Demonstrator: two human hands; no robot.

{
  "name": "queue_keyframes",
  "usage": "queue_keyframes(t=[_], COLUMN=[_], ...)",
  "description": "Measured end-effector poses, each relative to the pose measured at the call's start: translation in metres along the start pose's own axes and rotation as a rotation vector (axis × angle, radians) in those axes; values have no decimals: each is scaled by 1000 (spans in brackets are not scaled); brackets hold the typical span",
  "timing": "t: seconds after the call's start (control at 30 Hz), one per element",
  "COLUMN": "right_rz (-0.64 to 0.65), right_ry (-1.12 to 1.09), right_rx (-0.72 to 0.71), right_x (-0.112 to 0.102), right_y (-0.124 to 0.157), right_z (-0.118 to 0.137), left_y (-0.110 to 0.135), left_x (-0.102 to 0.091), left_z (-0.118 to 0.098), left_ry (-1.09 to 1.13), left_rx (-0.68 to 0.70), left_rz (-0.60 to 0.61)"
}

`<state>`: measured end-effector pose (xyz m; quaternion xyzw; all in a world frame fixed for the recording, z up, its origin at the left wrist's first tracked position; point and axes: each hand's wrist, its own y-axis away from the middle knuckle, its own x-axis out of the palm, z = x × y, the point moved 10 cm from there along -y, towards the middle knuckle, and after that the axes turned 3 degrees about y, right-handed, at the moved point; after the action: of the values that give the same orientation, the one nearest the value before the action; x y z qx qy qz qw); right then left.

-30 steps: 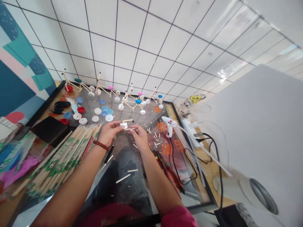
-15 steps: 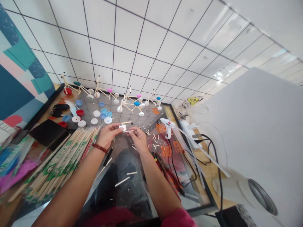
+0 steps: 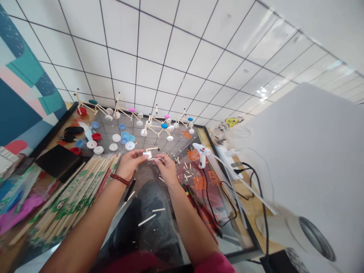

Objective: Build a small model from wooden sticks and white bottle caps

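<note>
My left hand (image 3: pixel 131 162) pinches a small white bottle cap (image 3: pixel 147 154) with a short wooden stick glued to it, held above a glass tabletop (image 3: pixel 159 223). My right hand (image 3: pixel 167 167) meets it from the right, fingers pinched on another thin wooden stick (image 3: pixel 155 158) that touches the cap. A red bead bracelet (image 3: pixel 120 179) sits on my left wrist. Both hands hover over the middle of the table.
Wrapped chopsticks (image 3: pixel 72 193) lie in a pile at the left. Loose bottle caps (image 3: pixel 122 138) and stick-and-cap models (image 3: pixel 159 123) stand at the back. A white glue gun (image 3: pixel 201 152) with black cord stands right of my hands. Cut stick pieces (image 3: pixel 148 219) litter the glass.
The hands stay together on the cap and sticks; the view has shifted slightly, and the right fingers have moved a little closer to the cap.
</note>
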<state>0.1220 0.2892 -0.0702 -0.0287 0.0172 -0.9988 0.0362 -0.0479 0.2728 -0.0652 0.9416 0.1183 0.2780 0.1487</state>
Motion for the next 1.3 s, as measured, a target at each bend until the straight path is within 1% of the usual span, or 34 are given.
queue_keyframes(t=[0.6, 0.83, 1.3], right_rz=[-51, -39, -35], right_ry=[-29, -17, -29], right_rx=[11, 9, 16], right_x=[-2, -1, -1], right_y=[1, 1, 1], right_z=[1, 3, 2], left_y=[1, 0, 0], left_x=[2, 0, 2], left_z=[-2, 0, -1], left_ry=[-1, -7, 11], left_rx=[9, 12, 10], left_rz=[20, 10, 23])
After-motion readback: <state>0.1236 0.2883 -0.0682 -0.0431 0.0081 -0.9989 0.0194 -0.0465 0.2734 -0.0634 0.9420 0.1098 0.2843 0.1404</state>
